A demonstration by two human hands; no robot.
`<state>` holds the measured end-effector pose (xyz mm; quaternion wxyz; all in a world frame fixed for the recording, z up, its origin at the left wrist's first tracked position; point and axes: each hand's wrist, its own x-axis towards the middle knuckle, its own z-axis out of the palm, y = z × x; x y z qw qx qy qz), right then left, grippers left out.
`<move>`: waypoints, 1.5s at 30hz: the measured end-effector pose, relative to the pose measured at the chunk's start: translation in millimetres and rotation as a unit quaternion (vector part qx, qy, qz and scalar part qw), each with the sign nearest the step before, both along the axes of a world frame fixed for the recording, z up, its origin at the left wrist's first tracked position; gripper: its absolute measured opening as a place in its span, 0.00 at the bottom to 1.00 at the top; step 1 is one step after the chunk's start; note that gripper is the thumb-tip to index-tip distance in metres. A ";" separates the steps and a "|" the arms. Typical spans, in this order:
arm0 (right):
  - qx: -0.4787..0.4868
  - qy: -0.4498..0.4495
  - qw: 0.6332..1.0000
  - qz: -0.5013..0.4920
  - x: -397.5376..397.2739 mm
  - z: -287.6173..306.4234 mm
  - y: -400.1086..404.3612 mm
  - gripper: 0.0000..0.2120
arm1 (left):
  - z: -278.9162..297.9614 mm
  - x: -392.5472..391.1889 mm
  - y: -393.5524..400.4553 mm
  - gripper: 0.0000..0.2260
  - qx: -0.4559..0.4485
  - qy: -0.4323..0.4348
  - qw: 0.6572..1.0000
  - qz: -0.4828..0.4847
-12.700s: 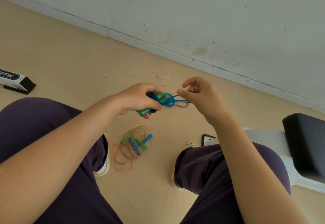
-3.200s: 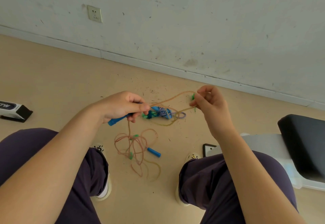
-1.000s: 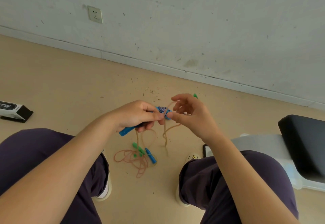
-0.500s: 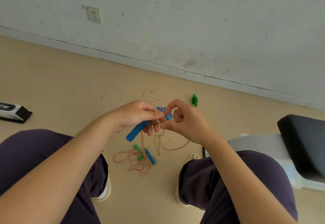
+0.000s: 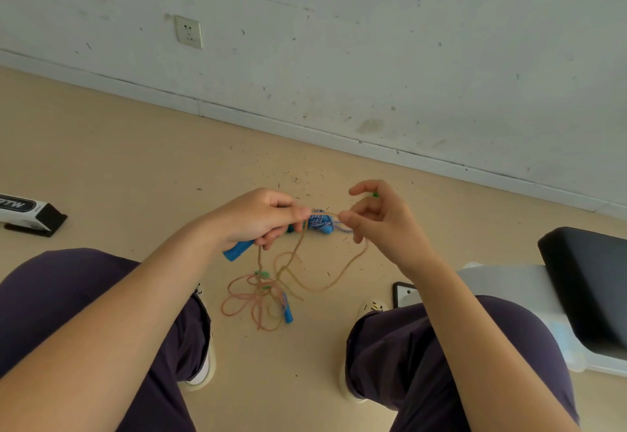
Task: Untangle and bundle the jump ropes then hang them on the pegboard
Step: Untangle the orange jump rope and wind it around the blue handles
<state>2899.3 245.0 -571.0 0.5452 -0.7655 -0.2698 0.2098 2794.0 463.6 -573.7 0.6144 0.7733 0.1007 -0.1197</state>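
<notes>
The left hand (image 5: 261, 219) grips a blue handle (image 5: 237, 250) and pinches the tan rope (image 5: 319, 282). The right hand (image 5: 380, 218) pinches that rope just beside it. The slack hangs below both grips to the floor (image 5: 135, 167).

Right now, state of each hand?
Left hand: gripping the blue handle and tan rope.
Right hand: fingers pinching the tan rope.

Tan floor (image 5: 118, 167) is carrying a tangle of orange rope (image 5: 252, 299) with a blue handle (image 5: 287, 311) and green bits lying between the person's shoes. A black-and-white box (image 5: 29, 216) is sitting far left; dark specks are scattering near the wall.
</notes>
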 end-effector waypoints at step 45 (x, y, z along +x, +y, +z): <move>-0.039 -0.067 0.996 0.038 -20.0 4.8 11.7 0.07 | -10.6 6.0 -10.7 0.12 -0.096 -0.050 0.993 -0.040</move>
